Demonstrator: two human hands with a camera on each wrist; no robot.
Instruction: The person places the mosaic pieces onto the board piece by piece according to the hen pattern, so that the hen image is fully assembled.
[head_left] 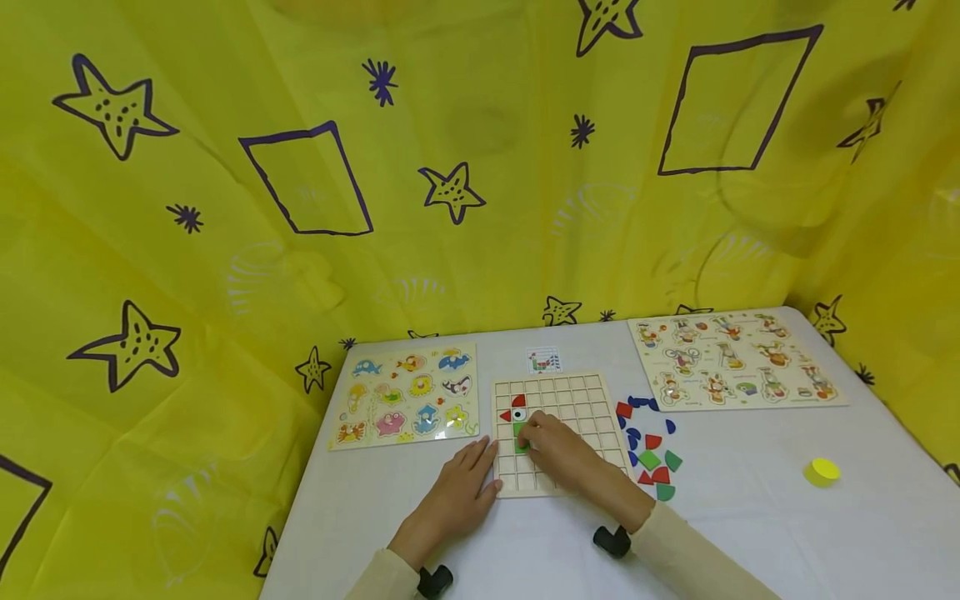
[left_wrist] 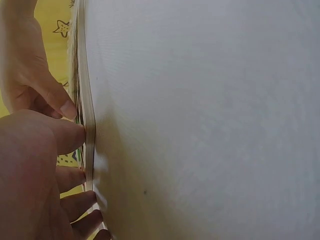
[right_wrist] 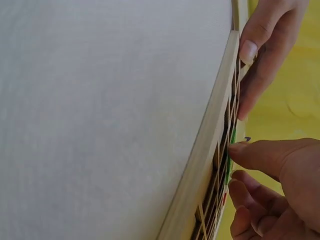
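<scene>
A yellow curtain [head_left: 517,267] rises behind and on both sides of the desk [head_left: 750,517], printed with dark-outlined starfish [head_left: 116,110], small spiky bursts [head_left: 381,82], four-sided outlines [head_left: 738,104] and faint pale shells [head_left: 592,204]. A white cloth covers the desk. On its left side lies a sea-animal puzzle board [head_left: 407,404], flat, with a crab at one corner. At the far right lies a wider puzzle board [head_left: 707,368] of small figures. Nearer, well apart from both boards, sits a round yellow block [head_left: 822,472].
</scene>
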